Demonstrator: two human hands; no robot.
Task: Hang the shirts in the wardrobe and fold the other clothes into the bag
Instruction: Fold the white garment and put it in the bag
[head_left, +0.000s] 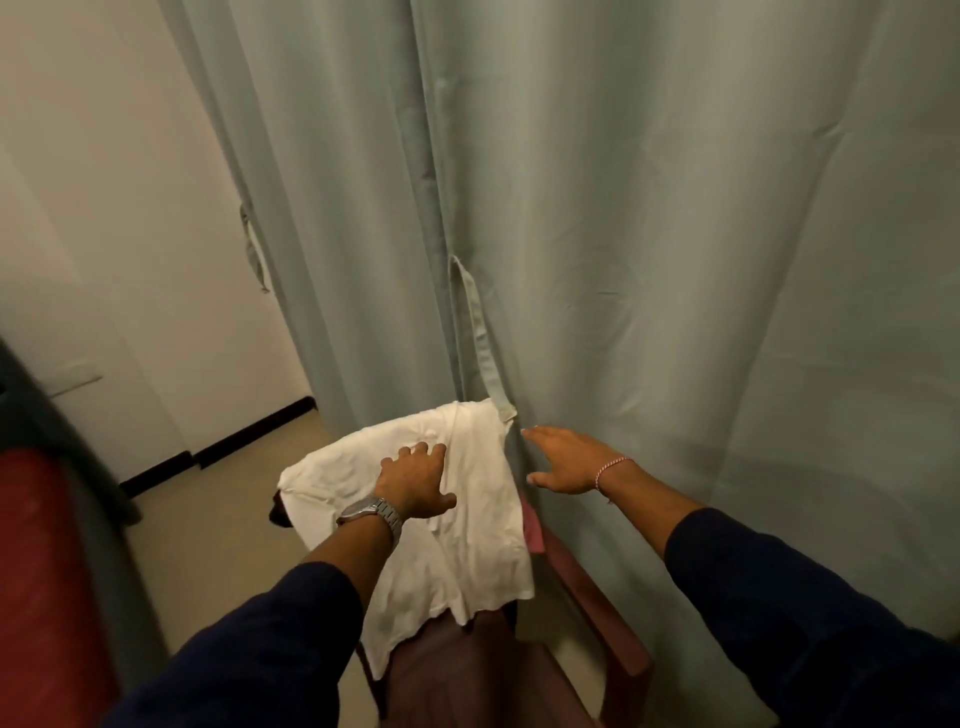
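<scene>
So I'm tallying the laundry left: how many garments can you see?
1: a white garment draped over the chair, under the left hand. A pink bit at its right edge may be another, mostly hidden.

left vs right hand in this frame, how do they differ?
The left hand rests palm-down on the white cloth garment draped over the dark red chair; the right hand touches no garment and reaches toward the pale green curtain. The left wrist wears a silver metal watch; the right wrist wears a thin pink-and-white bracelet. Both have straight, spread fingers and dark blue sleeves.
</scene>
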